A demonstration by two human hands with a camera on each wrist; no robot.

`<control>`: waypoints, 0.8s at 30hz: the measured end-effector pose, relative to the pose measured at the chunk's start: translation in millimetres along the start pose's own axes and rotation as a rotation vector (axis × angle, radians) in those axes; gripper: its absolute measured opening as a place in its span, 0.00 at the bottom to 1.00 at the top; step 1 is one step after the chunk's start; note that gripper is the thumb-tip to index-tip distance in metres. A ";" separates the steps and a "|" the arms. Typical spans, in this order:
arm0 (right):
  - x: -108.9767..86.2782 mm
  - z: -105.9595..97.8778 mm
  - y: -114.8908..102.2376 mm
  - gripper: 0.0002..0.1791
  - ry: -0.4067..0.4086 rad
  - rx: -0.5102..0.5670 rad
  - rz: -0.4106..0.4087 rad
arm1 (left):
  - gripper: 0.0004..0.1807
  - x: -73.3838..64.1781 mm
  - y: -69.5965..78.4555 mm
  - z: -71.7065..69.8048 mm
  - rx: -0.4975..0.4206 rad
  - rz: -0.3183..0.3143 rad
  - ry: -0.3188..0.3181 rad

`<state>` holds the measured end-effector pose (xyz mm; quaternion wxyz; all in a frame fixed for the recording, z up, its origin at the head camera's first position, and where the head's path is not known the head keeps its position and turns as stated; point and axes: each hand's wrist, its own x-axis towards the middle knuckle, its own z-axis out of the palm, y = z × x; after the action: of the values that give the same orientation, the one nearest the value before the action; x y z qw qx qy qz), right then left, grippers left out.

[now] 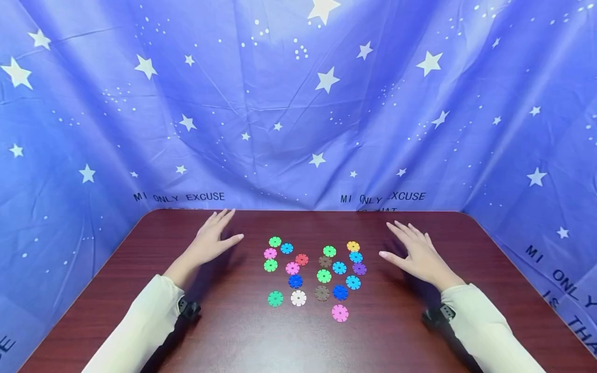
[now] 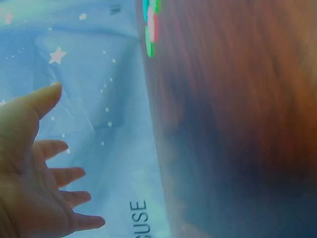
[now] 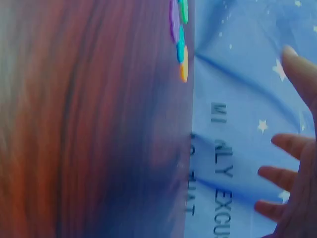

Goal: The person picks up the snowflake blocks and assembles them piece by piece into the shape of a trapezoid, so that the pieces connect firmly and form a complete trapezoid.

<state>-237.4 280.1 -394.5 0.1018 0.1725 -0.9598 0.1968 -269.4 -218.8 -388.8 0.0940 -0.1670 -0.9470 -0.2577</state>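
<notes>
Several notched plastic discs lie flat in two loose groups on the table, between the hands. Nearest the left hand (image 1: 211, 239) are a light green disc (image 1: 275, 242) and a pink disc (image 1: 270, 254); that hand is held above the table with fingers spread, holding nothing. The right hand (image 1: 415, 254) hovers likewise, thumb apart from its straight fingers, with a purple disc (image 1: 359, 269) and a yellow disc (image 1: 353, 246) closest to it. Towards the front are a white disc (image 1: 298, 298), a teal green disc (image 1: 275, 299) and another pink disc (image 1: 340, 313).
The dark red wooden table (image 1: 224, 336) has rounded back corners. Behind and beside it hangs a blue curtain (image 1: 280, 103) with white stars and printed letters, meeting the table's back edge. A small black device is on each wrist, by the pale sleeves (image 1: 140, 321).
</notes>
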 end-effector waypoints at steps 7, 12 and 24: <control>-5.7 10.7 -15.6 0.44 0.018 0.018 -0.011 | 0.40 -11.8 12.3 8.0 -0.406 -0.085 0.024; -10.5 13.8 -24.2 0.42 0.033 0.091 0.019 | 0.35 -16.3 23.0 15.0 -0.780 -0.255 -0.020; -9.4 29.8 -37.9 0.37 -0.054 0.321 0.049 | 0.35 -24.6 38.4 40.6 -1.036 -0.359 -0.138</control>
<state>-218.5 237.9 -410.8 0.0424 0.1683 -0.9223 0.3453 -236.3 -173.1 -412.2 -0.1080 -0.0437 -0.7140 -0.6904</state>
